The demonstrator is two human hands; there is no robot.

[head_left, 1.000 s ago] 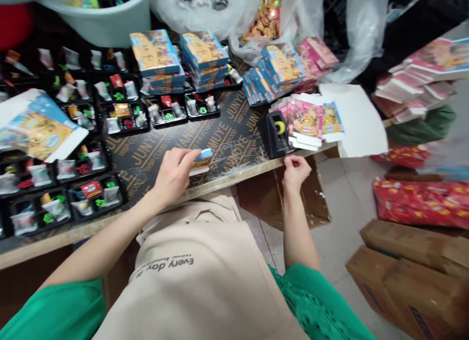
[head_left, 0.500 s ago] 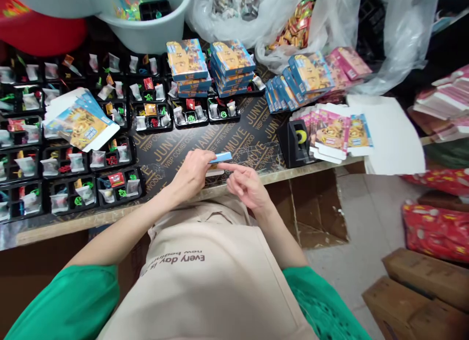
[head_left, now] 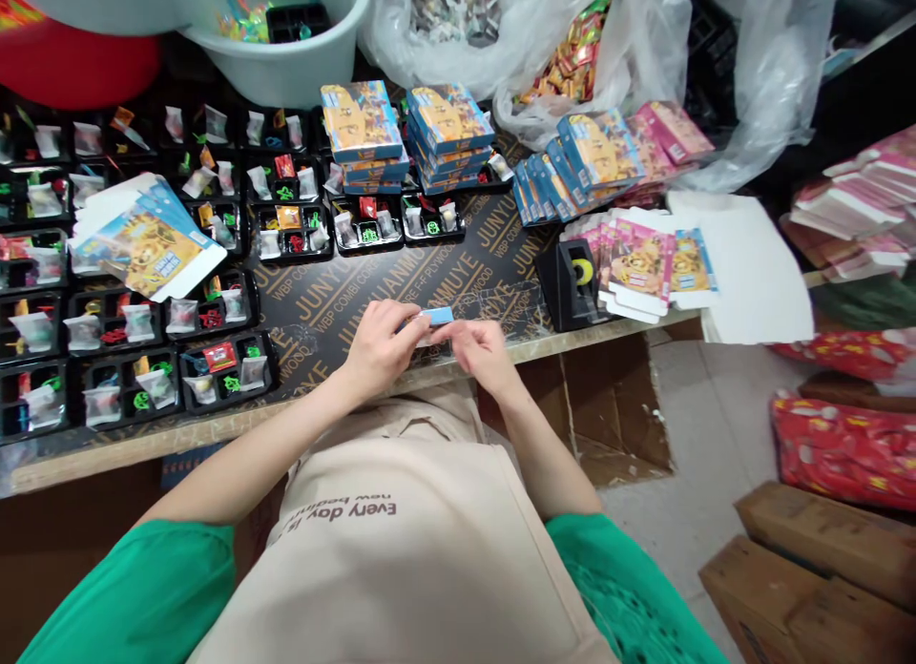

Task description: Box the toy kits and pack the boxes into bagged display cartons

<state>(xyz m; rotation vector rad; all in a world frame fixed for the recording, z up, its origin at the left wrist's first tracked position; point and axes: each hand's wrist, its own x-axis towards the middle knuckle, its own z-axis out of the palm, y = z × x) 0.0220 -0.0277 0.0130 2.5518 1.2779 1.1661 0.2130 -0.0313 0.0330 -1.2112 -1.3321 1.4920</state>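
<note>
My left hand [head_left: 383,344] is closed around a small cardboard box [head_left: 439,316], whose narrow blue side faces up. The box is held on edge above the table's front edge, and much of it is hidden by the fingers. At its right end, my right hand [head_left: 482,351] is curled, thumb and index finger pinching at the box's lower edge. Beyond the hands stand two stacks of blue-and-yellow boxes, a left stack [head_left: 363,125] and a right stack [head_left: 449,120]. Black compartment trays [head_left: 225,370] with small wrapped packets and coloured pieces fill the left side.
Flat printed cartons [head_left: 154,249] lie on the left trays. A black tape dispenser [head_left: 572,282] stands right of the hands, beside pink cartons [head_left: 636,263]. Leaning blue boxes [head_left: 548,182], a grey tub [head_left: 286,68] and plastic bags [head_left: 530,111] line the back.
The right hand's extended index finger has bent in, and its fingers now pinch at the box. My left hand has shifted slightly, its thumb now along the box. The view has moved a little.
</note>
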